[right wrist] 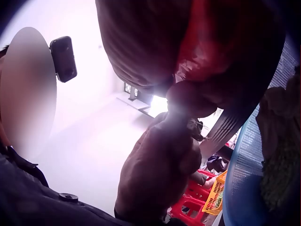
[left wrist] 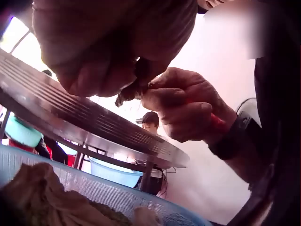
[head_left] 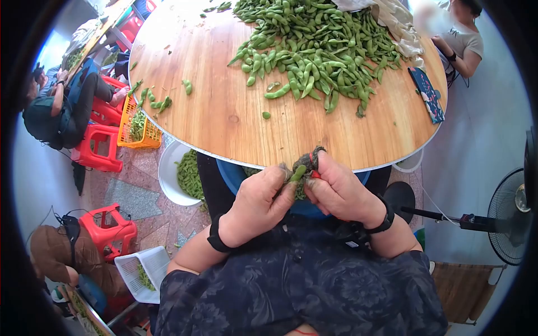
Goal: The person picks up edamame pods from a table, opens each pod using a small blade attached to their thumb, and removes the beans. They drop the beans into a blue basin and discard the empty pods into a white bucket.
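Just off the table's near edge, my left hand pinches a green soybean pod between thumb and fingers. Close against it, my right hand curls round a red object, most of which is hidden in the palm. Dark, fuzzy wrapping shows around the fingertips where both hands meet. Below them sits a blue mesh basket, with green bits and crumpled brown cloth inside. On the round wooden table, a large heap of soybean pods lies beyond the hands.
A few loose pods lie at the table's left. A patterned phone-like case rests near its right edge. On the floor stand a white basin, an orange crate and red stools. A fan stands at right; people sit around.
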The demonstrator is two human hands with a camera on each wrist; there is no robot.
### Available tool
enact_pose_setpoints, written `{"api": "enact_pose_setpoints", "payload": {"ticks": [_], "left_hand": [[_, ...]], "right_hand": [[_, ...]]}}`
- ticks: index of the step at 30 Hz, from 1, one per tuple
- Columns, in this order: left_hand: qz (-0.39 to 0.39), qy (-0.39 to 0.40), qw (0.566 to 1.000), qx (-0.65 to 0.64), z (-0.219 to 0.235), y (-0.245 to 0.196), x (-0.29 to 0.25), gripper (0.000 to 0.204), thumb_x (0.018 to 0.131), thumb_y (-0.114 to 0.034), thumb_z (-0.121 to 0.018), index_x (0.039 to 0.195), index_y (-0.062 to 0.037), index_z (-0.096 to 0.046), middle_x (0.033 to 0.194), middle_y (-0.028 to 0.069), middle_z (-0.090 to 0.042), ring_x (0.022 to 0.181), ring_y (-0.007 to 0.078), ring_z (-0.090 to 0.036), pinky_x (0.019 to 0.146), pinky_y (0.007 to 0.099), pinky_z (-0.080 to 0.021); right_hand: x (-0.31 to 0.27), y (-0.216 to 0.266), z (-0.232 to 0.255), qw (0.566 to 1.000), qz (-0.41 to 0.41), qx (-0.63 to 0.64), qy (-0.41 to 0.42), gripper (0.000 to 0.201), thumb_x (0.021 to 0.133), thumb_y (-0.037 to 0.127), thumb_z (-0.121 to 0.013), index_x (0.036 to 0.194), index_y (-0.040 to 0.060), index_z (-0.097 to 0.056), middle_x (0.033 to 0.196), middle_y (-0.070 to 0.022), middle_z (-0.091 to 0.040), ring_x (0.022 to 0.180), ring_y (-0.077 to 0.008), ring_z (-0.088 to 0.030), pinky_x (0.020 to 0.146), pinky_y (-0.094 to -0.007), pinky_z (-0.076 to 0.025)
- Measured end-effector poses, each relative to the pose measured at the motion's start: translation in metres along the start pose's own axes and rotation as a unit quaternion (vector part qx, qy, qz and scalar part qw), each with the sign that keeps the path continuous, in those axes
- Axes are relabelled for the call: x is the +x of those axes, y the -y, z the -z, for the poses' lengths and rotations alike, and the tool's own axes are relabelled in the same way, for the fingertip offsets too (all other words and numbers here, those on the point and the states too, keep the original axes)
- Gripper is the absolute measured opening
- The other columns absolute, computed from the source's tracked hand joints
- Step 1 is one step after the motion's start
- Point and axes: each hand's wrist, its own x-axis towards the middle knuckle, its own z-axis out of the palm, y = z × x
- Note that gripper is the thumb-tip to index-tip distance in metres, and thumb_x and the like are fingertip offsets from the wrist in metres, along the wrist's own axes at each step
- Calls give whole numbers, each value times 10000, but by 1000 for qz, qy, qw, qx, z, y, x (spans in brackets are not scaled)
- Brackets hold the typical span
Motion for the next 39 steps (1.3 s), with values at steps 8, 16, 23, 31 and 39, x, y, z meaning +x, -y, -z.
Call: {"api": "enact_pose_setpoints", "payload": {"ticks": [8, 16, 23, 31, 39], "left_hand": [[-132, -23, 979, 155, 3, -2, -9, 102, 870, -36, -610, 840, -7, -517, 671, 90, -466, 579, 258, -510, 509, 328, -405], [265, 161, 732, -606, 5, 20, -18, 202, 945, -184, -571, 882, 5, -538, 674, 30, -494, 580, 176, -514, 542, 283, -409], [-122, 4, 976, 179, 10, -9, -6, 291, 740, -145, -752, 757, -31, -485, 642, 126, -473, 562, 318, -518, 499, 396, -413], [-180, 4, 973, 145, 5, -1, -7, 225, 847, -111, -632, 725, -37, -458, 612, 91, -446, 512, 264, -500, 472, 359, -396], [308, 129, 811, -480, 1, 10, -15, 355, 1009, -383, -403, 857, -72, -485, 653, 18, -500, 514, 126, -509, 477, 225, -381]], "right_hand": [[-1, -5, -1, 999, -17, -18, 45, 97, 928, 86, -418, 997, 22, -442, 656, -46, -499, 499, -139, -511, 455, -291, -416], [-3, -13, -13, 917, -102, 375, 95, 160, 957, 71, -354, 1044, 64, -488, 617, 3, -485, 404, -62, -430, 366, -188, -370], [-9, -6, -15, 985, -75, 153, -8, 87, 920, 104, -441, 978, 64, -492, 626, 6, -510, 434, -64, -492, 392, -207, -393], [-13, 1, -23, 995, 2, 97, -26, 51, 917, 76, -416, 922, 56, -462, 616, -1, -517, 441, -64, -498, 407, -219, -410], [-21, -28, -32, 924, 252, -259, -127, 51, 889, 96, -511, 871, 69, -471, 630, -60, -594, 469, -192, -592, 425, -301, -473]]}}
